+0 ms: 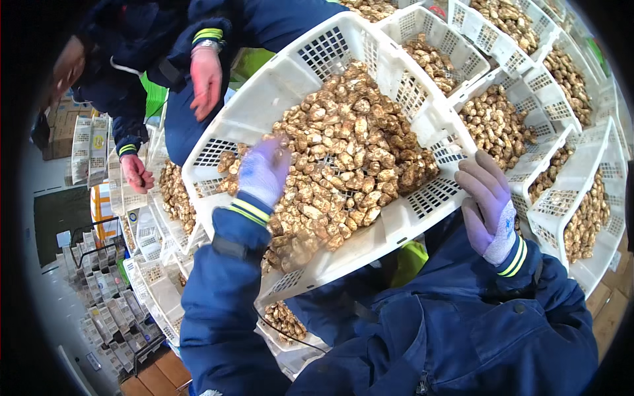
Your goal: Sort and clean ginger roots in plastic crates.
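A large white plastic crate (277, 89) with slotted walls stands before me, holding a heap of small brown-and-cream tubers (342, 148). My left hand (263, 168), in a pale purple work glove, is inside the crate at the left edge of the heap; its fingers are bent and blurred, and whether they grip a tuber cannot be told. My right hand (488, 205), gloved alike, is raised at the crate's right rim, fingers apart, with nothing held. Blurred tubers lie near the crate's front corner, below my left wrist.
More white crates of tubers (495, 123) crowd the right side, and others (176, 198) stand at the left. Across the crate is a co-worker in dark blue clothing, whose bare hand (205, 79) hangs near its far left rim. Stacked boxes (109, 317) fill the lower left.
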The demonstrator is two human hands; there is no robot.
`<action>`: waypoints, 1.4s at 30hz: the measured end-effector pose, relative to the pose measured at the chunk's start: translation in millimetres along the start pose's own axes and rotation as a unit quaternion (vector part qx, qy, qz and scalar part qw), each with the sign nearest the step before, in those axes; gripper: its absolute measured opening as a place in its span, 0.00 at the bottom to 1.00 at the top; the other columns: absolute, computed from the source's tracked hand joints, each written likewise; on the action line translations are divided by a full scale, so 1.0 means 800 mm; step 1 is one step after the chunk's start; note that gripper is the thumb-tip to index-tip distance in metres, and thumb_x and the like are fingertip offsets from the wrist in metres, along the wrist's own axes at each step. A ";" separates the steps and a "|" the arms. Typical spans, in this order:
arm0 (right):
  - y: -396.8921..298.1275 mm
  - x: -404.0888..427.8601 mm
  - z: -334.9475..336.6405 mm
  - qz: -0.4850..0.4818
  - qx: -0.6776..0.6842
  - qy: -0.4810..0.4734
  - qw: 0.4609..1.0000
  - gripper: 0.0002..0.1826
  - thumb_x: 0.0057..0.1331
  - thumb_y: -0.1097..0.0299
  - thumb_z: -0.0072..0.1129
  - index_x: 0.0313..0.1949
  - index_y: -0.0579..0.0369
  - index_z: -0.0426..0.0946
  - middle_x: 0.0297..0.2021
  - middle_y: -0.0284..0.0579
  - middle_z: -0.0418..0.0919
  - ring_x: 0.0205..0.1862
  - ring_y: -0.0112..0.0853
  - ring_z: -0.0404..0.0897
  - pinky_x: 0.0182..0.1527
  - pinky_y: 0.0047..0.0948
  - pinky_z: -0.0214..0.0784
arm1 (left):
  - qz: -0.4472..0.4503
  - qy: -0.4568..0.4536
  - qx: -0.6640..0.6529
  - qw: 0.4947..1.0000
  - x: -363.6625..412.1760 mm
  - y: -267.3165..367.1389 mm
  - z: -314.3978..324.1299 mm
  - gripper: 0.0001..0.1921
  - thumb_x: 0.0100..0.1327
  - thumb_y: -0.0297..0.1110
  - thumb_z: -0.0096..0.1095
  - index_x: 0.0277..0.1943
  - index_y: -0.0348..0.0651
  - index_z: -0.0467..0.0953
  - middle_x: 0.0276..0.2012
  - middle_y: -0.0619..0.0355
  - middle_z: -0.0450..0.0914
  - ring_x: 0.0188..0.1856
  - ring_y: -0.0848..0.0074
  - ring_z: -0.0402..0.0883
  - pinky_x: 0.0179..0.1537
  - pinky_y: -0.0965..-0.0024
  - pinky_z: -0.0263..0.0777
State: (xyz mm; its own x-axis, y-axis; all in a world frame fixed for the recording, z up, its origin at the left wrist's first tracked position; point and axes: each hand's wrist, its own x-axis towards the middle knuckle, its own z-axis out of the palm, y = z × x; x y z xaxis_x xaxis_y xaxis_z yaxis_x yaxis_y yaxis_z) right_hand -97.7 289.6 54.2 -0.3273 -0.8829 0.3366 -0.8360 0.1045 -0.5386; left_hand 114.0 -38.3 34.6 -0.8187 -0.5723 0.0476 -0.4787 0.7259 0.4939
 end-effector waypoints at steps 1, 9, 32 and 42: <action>0.000 -0.001 -0.001 0.003 -0.002 0.001 1.000 0.26 0.52 0.81 0.53 0.54 0.59 0.73 0.55 0.53 0.72 0.63 0.57 0.65 0.64 0.50 0.58 | -0.005 -0.100 -0.068 0.993 -0.018 0.015 0.001 0.12 0.63 0.28 0.59 0.49 0.36 0.79 0.42 0.43 0.82 0.42 0.58 0.82 0.44 0.63 0.75; -0.005 0.002 0.003 0.007 0.000 -0.008 1.000 0.27 0.51 0.79 0.53 0.54 0.60 0.73 0.56 0.53 0.72 0.64 0.56 0.63 0.65 0.50 0.56 | 0.046 -0.251 0.120 0.959 -0.016 0.033 0.039 0.16 0.62 0.35 0.58 0.51 0.38 0.77 0.45 0.44 0.80 0.48 0.53 0.79 0.51 0.57 0.72; -0.002 0.001 0.002 -0.007 -0.017 -0.005 1.000 0.26 0.50 0.78 0.57 0.52 0.61 0.73 0.53 0.54 0.74 0.61 0.56 0.66 0.63 0.50 0.60 | -0.014 -0.208 0.022 0.978 -0.003 0.011 0.086 0.07 0.57 0.30 0.64 0.39 0.42 0.81 0.37 0.45 0.75 0.42 0.54 0.79 0.46 0.59 0.73; 0.004 0.000 0.002 -0.044 -0.033 0.010 0.998 0.26 0.50 0.81 0.55 0.52 0.59 0.74 0.52 0.55 0.74 0.60 0.57 0.67 0.62 0.51 0.60 | -0.133 -0.283 -0.487 0.815 -0.026 0.029 0.040 0.26 0.54 0.13 0.54 0.59 0.34 0.71 0.44 0.55 0.78 0.39 0.77 0.78 0.38 0.77 0.73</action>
State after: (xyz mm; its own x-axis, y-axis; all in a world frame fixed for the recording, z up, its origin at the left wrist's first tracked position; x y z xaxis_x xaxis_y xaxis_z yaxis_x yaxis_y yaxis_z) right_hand -99.2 289.0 51.1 -0.2593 -0.8808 0.3961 -0.8891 0.0575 -0.4540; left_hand 109.6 3.1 17.4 -0.8740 -0.1918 -0.4466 -0.4102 -0.2017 0.8894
